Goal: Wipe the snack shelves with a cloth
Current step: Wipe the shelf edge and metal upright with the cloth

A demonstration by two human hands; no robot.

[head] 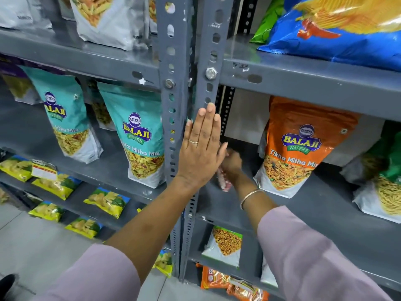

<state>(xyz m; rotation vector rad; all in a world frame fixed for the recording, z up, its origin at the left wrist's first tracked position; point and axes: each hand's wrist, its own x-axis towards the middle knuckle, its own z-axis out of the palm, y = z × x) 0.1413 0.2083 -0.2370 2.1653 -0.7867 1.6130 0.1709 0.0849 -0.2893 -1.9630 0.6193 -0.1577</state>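
Note:
My left hand [200, 148] lies flat with fingers straight against the grey slotted upright [173, 83] between two shelf bays. Behind it, my right hand [231, 162] reaches into the right bay and grips a pale pink-and-white cloth [223, 181], pressed onto the grey metal shelf [293, 213] near its left end. My left hand partly covers the right hand and the cloth. An orange snack bag [293, 148] stands on that shelf just right of the cloth.
Teal snack bags [138, 135] stand on the left bay's shelf. A blue chips bag [338, 29] lies on the shelf above. Green and white bags [386, 174] are at the far right. Small yellow packets [106, 202] fill lower left shelves. Tiled floor [32, 246] is at lower left.

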